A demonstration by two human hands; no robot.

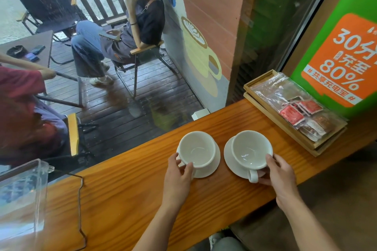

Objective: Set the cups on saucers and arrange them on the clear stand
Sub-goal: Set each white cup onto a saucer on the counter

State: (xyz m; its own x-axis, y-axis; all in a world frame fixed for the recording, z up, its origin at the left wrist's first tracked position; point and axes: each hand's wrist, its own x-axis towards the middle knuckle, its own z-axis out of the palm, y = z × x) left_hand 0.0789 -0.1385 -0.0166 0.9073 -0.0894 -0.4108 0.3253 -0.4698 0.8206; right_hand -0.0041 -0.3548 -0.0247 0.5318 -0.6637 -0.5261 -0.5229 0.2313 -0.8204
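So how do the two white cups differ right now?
The right cup shows its handle, pointing toward the person beside the right hand; the left cup shows no handle, perhaps hidden by the left hand. The left cup sits nearer the clear stand. Both are white, empty, upright and on saucers.

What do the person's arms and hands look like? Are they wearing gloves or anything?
No gloves. The left hand and right hand are both bare, and so are the forearms as far as the picture shows. No sleeves reach into view, and I can see no watch, bracelet or ring. The fingernails look short and plain.
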